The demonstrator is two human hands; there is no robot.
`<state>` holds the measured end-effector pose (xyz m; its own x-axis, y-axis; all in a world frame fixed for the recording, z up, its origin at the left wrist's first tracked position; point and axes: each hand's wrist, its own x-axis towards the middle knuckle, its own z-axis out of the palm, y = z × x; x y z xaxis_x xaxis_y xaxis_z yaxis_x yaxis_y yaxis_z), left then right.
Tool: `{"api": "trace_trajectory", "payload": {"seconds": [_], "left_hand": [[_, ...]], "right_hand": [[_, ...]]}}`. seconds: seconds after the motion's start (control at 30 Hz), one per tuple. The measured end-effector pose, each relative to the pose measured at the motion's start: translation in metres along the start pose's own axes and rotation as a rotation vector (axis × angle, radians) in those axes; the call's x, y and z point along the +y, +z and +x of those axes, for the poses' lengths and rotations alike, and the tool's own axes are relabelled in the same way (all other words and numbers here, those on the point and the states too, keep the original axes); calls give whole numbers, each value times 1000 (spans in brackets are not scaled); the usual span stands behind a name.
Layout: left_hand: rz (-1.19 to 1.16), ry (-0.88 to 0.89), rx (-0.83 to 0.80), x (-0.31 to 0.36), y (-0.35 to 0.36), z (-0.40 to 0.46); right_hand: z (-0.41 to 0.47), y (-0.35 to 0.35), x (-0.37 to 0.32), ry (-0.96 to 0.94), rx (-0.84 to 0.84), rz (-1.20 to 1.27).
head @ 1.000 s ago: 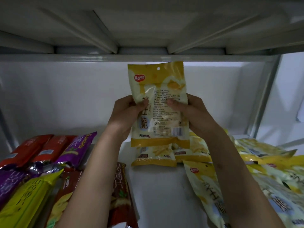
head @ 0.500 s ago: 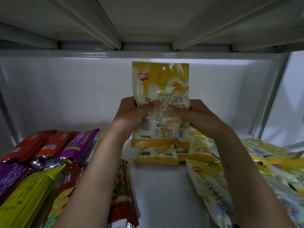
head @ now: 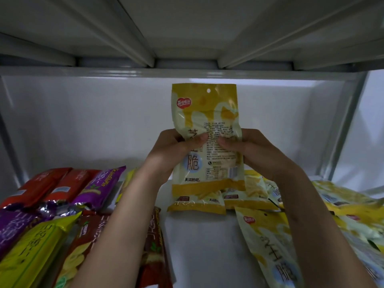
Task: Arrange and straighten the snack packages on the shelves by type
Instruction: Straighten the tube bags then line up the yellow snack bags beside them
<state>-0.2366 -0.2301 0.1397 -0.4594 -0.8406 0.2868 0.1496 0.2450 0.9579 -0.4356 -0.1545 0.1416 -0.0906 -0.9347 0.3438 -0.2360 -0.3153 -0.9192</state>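
Head view: both hands (head: 209, 150) gripping upright yellow snack bag (head: 205, 113), bare shelf floor (head: 199, 246) between side piles.

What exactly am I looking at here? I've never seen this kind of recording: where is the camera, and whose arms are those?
No machine here. A person wears the camera on the head, so it looks forward and down into a metal shelf, and the arms are the wearer's own. The left hand and the right hand both grip one upright yellow snack bag, thumbs on its printed face. Behind and right of it, matching yellow bags lie flat on the shelf. At the left lie red packs, purple packs and a yellow-green pack.
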Motion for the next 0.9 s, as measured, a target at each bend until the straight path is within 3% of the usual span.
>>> {"api": "trace_trajectory", "payload": {"seconds": [0.1,0.3,0.57,0.9], "left_hand": [[-23,1,5,0,2,2],[19,-85,-151,0,-9,3],[89,-46,-5,-9,-18,9],[102,-41,-57,-7,-21,10]], "right_hand": [[-1,5,-2,-44,68,36],[-1,9,-9,-27,192,131],[1,10,3,35,-39,60],[6,11,8,7,14,-41]]}}
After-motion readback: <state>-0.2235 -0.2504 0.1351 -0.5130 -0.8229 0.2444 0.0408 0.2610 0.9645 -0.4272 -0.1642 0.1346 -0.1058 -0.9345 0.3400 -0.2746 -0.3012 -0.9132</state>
